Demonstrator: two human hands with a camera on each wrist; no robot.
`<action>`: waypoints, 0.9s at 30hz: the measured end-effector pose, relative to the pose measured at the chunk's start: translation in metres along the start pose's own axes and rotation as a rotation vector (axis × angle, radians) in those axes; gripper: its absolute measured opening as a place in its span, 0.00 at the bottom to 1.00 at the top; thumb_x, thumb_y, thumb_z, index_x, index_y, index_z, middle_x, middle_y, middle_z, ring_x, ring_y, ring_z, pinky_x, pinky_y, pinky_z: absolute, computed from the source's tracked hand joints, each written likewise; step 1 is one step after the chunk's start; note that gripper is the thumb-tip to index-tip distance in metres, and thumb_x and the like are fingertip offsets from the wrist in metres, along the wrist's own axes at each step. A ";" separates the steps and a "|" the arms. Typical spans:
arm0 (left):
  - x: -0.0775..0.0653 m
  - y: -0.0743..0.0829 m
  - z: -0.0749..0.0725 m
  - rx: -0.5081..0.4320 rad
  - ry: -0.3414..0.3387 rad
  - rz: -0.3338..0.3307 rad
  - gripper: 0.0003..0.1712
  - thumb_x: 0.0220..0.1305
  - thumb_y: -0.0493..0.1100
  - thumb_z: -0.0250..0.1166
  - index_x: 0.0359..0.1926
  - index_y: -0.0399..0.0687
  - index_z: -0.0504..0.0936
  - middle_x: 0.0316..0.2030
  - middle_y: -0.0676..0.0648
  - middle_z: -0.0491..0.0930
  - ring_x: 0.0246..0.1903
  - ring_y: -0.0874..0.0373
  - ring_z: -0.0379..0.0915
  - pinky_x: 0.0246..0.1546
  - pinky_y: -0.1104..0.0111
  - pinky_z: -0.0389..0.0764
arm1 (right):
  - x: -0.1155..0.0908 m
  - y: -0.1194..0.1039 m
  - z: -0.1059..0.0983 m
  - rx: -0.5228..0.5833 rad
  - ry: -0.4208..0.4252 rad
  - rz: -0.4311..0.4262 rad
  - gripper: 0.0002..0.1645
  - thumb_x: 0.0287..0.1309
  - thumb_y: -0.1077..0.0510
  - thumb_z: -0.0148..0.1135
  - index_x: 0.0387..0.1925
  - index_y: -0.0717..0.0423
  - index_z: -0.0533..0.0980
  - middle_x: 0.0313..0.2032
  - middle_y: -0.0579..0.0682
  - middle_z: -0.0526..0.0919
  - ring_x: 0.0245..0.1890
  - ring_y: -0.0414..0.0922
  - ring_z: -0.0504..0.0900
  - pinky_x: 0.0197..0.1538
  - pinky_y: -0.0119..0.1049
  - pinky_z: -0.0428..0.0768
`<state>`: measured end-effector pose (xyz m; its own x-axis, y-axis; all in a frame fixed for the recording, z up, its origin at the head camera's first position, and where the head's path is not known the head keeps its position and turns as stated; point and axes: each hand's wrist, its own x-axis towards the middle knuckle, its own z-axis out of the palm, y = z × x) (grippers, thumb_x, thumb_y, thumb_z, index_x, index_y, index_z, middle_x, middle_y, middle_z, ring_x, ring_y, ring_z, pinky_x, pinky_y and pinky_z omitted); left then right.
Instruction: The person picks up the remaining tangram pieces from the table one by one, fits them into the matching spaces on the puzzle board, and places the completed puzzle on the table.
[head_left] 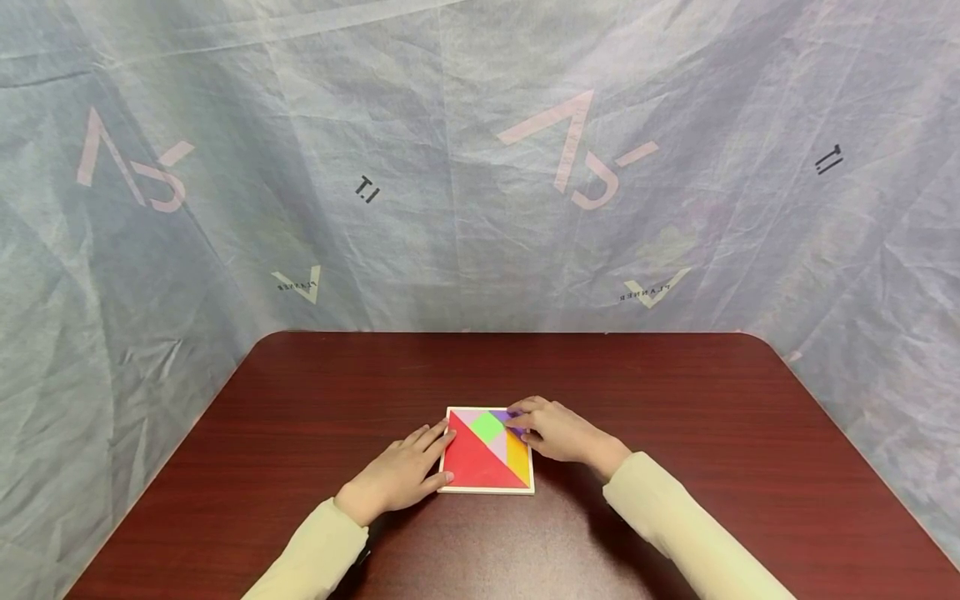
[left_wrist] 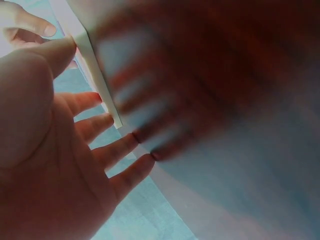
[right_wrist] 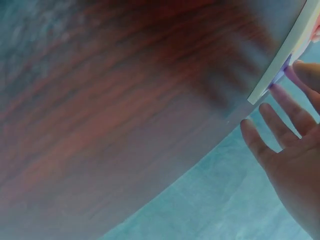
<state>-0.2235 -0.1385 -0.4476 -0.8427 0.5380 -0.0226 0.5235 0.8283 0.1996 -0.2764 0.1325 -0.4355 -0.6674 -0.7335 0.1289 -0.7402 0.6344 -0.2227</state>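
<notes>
A tangram puzzle lies flat in a square white-rimmed tray (head_left: 487,491) on the table. Red (head_left: 476,462) fills its lower-left half. Along the diagonal sit a green square (head_left: 487,427), pale pink pieces and an orange piece (head_left: 517,456). A purple piece (head_left: 498,414) in the upper right corner is partly covered by my right hand (head_left: 562,431), whose thumb and fingertips touch it. My left hand (head_left: 401,472) rests along the tray's left edge, fingers spread and fairly straight, fingertips and thumb on the rim. In the left wrist view, the tray's side (left_wrist: 95,65) runs beside these fingertips.
The dark red wooden table (head_left: 360,375) extends around the tray, with rounded far corners. Behind and beside it hangs a grey printed cloth (head_left: 442,250).
</notes>
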 end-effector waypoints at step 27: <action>0.000 0.000 -0.001 -0.003 -0.005 -0.010 0.37 0.64 0.57 0.53 0.67 0.41 0.59 0.68 0.44 0.55 0.66 0.43 0.54 0.58 0.49 0.64 | -0.016 0.003 -0.002 -0.035 -0.166 0.031 0.30 0.62 0.56 0.53 0.65 0.52 0.61 0.68 0.54 0.58 0.67 0.56 0.57 0.59 0.59 0.64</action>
<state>-0.2234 -0.1391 -0.4466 -0.8470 0.5307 -0.0294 0.5150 0.8331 0.2019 -0.2678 0.1465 -0.4364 -0.6697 -0.7416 -0.0396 -0.7236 0.6636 -0.1900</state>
